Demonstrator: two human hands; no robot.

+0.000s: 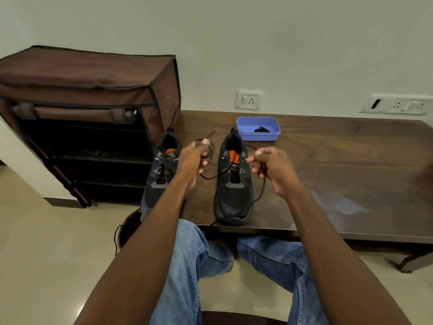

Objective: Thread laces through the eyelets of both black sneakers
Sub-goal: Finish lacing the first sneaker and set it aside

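Counter edge carries both sneakers; left hand and right hand each pinch lace above.

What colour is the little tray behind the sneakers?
Light blue-purple tray, clearest in the head view, the only one given.
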